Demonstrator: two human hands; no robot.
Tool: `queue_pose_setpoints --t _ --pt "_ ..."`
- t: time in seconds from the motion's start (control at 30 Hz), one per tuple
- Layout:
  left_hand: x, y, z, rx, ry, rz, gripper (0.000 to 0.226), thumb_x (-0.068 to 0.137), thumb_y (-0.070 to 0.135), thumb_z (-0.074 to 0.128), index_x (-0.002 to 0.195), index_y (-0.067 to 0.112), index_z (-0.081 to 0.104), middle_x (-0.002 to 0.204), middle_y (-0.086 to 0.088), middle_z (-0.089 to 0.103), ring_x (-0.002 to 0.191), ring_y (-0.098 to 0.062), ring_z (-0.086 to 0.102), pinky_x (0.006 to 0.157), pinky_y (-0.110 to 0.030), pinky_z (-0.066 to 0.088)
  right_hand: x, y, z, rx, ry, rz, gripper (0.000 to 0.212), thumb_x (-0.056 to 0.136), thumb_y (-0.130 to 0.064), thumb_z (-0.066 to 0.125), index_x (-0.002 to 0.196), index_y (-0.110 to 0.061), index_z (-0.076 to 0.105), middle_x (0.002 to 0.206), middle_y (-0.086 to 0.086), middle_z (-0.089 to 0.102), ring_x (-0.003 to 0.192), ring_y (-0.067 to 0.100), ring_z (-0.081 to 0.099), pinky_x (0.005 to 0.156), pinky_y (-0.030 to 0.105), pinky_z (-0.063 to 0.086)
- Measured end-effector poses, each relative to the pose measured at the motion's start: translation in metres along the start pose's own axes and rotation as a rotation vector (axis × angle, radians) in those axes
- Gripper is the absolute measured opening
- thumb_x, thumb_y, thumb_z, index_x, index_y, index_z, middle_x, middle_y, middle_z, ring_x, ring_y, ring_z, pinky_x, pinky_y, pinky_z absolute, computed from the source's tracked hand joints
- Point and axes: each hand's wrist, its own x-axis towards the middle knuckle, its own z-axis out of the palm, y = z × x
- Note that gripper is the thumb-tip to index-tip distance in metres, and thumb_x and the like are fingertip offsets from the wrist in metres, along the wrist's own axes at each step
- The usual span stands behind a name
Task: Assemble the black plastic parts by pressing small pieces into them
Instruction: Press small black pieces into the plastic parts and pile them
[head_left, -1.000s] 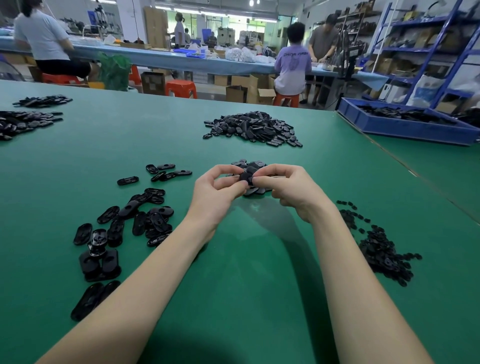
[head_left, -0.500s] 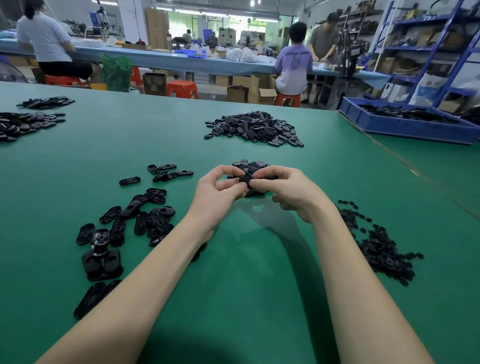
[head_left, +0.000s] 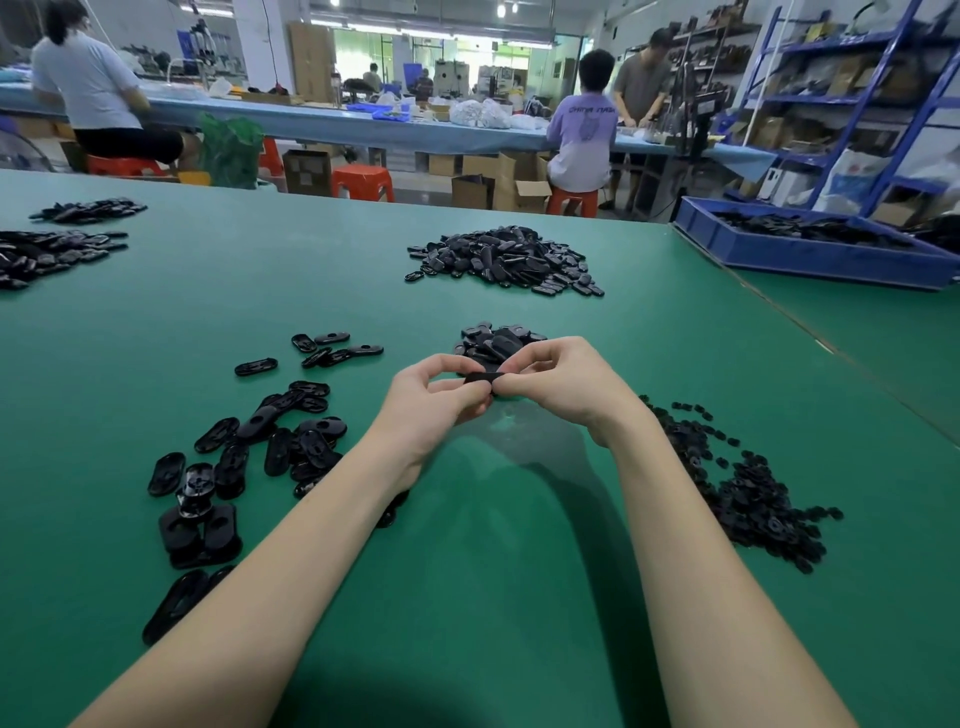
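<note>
Over the middle of the green bench (head_left: 467, 597), the left hand (head_left: 436, 410) and right hand (head_left: 556, 379) pinch one black oval part (head_left: 482, 378) between curled fingers; whether a small piece sits in it I cannot tell. Small pieces (head_left: 748, 493) lie heaped toward the right edge.

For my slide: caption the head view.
Both hands, left and right, pinch one black part above a green table.

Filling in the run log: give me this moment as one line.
left hand: pinching black part | right hand: pinching same part | part: held above green table
</note>
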Motion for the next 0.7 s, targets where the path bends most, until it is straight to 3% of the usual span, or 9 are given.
queue_pose_setpoints --t 0.1,0.37,0.43,0.53,0.63,0.7 --pt "0.001 -0.002 0.0 0.013 0.018 -0.002 0.016 0.087 -0.005 0.069 0.092 0.009 0.066 0.076 -0.008 0.073 0.071 -0.018 0.064 0.081 -0.023 0.057 0.002 0.002 0.005 -0.016 0.014 -0.017 0.009 0.081 -0.019 0.081 0.077 -0.019 0.072 0.069 -0.002 0.058 0.061 0.011 0.048 0.057 0.022 0.038" --pt "0.001 -0.002 0.004 0.06 0.051 0.044 0.014 0.089 -0.003 0.069 0.089 0.01 0.066 0.077 -0.006 0.071 0.063 -0.009 0.065 0.066 -0.013 0.055 0.004 0.005 0.008 -0.005 0.058 -0.047 0.018 0.077 -0.019 0.082 0.07 -0.02 0.065 0.047 -0.017 0.049 0.044 0.001 0.042 0.046 0.012 0.035" --pt "0.002 0.0 0.001 0.03 0.048 0.07 0.014 0.088 -0.003 0.07 0.091 0.011 0.067 0.076 -0.005 0.072 0.063 -0.009 0.065 0.069 -0.014 0.055 0.003 0.003 0.011 0.015 0.081 -0.098 0.017 0.078 -0.017 0.081 0.072 -0.02 0.066 0.052 -0.017 0.055 0.049 0.001 0.048 0.052 0.012 0.04" --pt "0.004 0.003 -0.007 0.017 0.022 0.116 0.016 0.089 0.001 0.071 0.099 0.012 0.066 0.077 -0.003 0.075 0.065 -0.01 0.066 0.075 -0.018 0.058 -0.001 0.0 0.01 0.13 0.024 -0.128 0.009 0.086 -0.014 0.078 0.09 -0.016 0.071 0.074 -0.003 0.07 0.06 0.005 0.06 0.063 0.016 0.047" --pt "0.006 0.003 -0.012 0.257 0.0 0.213 0.02 0.087 0.006 0.074 0.103 0.017 0.07 0.094 -0.003 0.077 0.076 -0.01 0.071 0.079 -0.024 0.058 -0.003 0.0 0.002 0.202 -0.009 -0.072 0.01 0.089 -0.017 0.077 0.098 -0.019 0.072 0.065 -0.011 0.069 0.047 -0.002 0.051 0.047 0.01 0.037" --pt "0.006 0.002 -0.013 0.445 0.015 0.288 0.019 0.085 0.012 0.078 0.099 0.023 0.073 0.098 0.006 0.076 0.08 -0.007 0.072 0.08 -0.018 0.054 -0.005 0.004 -0.003 0.205 -0.02 -0.022 0.007 0.09 -0.021 0.077 0.096 -0.022 0.072 0.063 -0.015 0.068 0.046 0.001 0.044 0.046 0.013 0.033"
